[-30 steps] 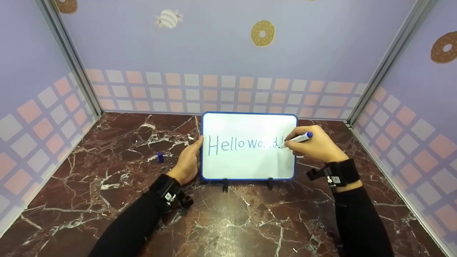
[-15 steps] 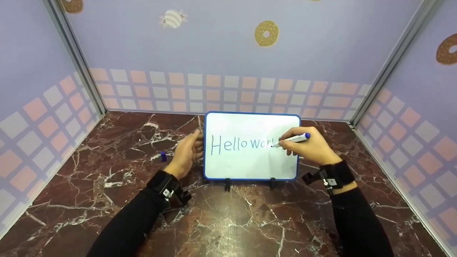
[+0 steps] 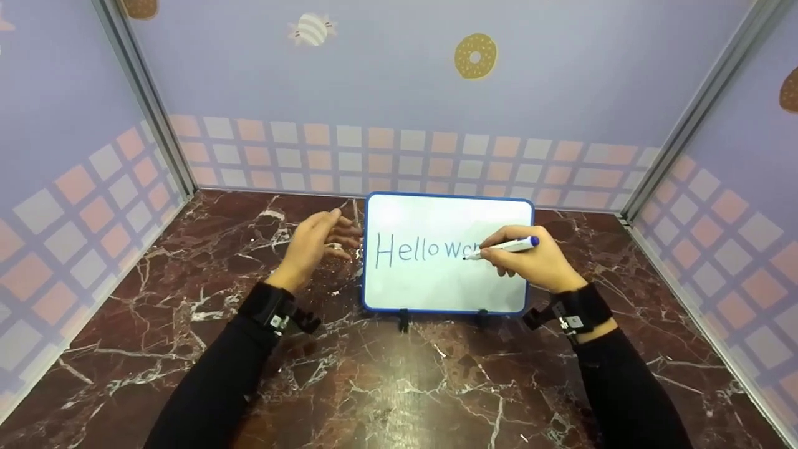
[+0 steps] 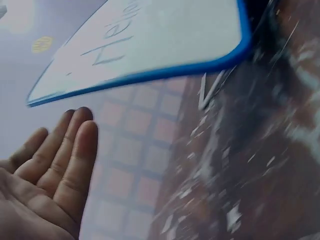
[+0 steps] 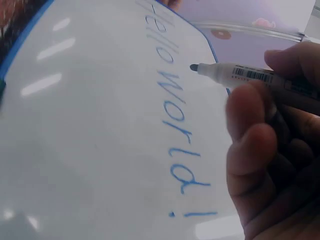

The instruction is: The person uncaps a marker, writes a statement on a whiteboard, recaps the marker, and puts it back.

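A blue-framed whiteboard (image 3: 436,287) stands upright on small black feet (image 3: 403,320). Blue handwriting (image 5: 175,107) across it reads "Hello World!" in the right wrist view; in the head view my right hand (image 3: 539,259) covers its end. That hand pinches a white marker (image 3: 514,245) with a blue end, uncapped, its dark tip in front of the board's face. Off the board's left edge is my left hand (image 3: 305,246), its fingers (image 4: 85,142) extended and apart from the frame, holding nothing.
Dark red marbled tabletop (image 3: 349,386) lies under the board. A lilac back wall (image 3: 386,75) with a checkered band rises close behind it, and side walls meet it at grey metal corner posts (image 3: 149,106).
My left hand has let go of the board's edge and moved left, now hiding the small blue cap seen earlier. My right hand has drawn the marker leftward from the exclamation mark.
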The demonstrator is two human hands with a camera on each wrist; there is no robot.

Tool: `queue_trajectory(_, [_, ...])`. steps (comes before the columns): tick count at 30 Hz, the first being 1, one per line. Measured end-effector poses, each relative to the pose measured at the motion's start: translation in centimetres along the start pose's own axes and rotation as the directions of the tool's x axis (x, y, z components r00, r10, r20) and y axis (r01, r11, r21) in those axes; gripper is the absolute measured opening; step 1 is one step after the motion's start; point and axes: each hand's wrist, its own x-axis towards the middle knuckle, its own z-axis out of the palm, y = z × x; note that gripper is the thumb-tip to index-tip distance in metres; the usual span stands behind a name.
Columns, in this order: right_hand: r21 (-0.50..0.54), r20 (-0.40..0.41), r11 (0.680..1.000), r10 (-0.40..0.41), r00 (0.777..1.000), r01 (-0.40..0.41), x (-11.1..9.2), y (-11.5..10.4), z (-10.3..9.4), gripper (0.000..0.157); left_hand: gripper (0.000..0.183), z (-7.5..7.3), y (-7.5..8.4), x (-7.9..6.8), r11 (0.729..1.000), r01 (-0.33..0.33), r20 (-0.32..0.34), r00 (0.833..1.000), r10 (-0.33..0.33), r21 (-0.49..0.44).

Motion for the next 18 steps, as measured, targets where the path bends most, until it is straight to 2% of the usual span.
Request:
queue_trajectory(4, [0.057, -0.004, 0.998, -0.009, 1.000, 0.010, 0.1, 0.1, 0.8, 0.007, 0.040, -1.6, 1.1, -0.1, 0.991, -0.009, 0.036, 0.999, 0.004, 0.132])
queue_trajectory(6, [0.080, -0.005, 0.997, -0.012, 1.000, 0.012, 0.2, 0.2, 1.3, 0.007, 0.037, -2.6, 1.6, -0.3, 0.978, 0.007, 0.047, 0.999, -0.018, 0.207])
queue_trajectory(8, [0.095, -0.002, 0.995, -0.013, 1.000, 0.013, 0.2, 0.3, 1.7, 0.007, 0.036, -3.7, 2.0, -0.5, 0.948, 0.027, 0.054, 0.997, -0.046, 0.319])
queue_trajectory(9, [0.101, 0.001, 0.995, -0.012, 1.000, 0.012, 0.2, 0.3, 1.9, 0.007, 0.035, -4.2, 2.2, -0.7, 0.924, 0.039, 0.056, 0.996, -0.065, 0.381])
queue_trajectory(10, [0.110, 0.005, 0.994, -0.010, 1.000, 0.010, 0.2, 0.4, 2.1, 0.008, 0.035, -4.7, 2.3, -0.8, 0.891, 0.046, 0.058, 0.995, -0.081, 0.452])
queue_trajectory(11, [0.117, 0.009, 0.993, -0.010, 1.000, 0.008, 0.3, 0.4, 2.3, 0.008, 0.035, -5.1, 2.4, -0.9, 0.846, 0.053, 0.056, 0.994, -0.097, 0.530])
queue_trajectory(12, [0.121, 0.011, 0.993, -0.007, 1.000, 0.006, 0.3, 0.4, 2.5, 0.008, 0.035, -5.5, 2.5, -1.0, 0.791, 0.050, 0.052, 0.993, -0.103, 0.610])
queue_trajectory(13, [0.124, 0.014, 0.992, -0.005, 1.000, 0.003, 0.3, 0.4, 2.6, 0.008, 0.034, -5.8, 2.5, -1.0, 0.724, 0.042, 0.049, 0.993, -0.104, 0.688])
queue_trajectory(16, [0.142, 0.021, 0.990, 0.002, 1.000, -0.005, 0.4, 0.4, 3.1, 0.010, 0.030, -6.4, 2.5, -1.0, 0.543, 0.037, 0.039, 0.991, -0.128, 0.839])
queue_trajectory(18, [0.152, 0.031, 0.988, 0.001, 1.000, -0.006, 0.5, 0.4, 3.5, 0.010, 0.028, -6.8, 2.4, -1.1, 0.449, 0.042, 0.025, 0.990, -0.142, 0.893])
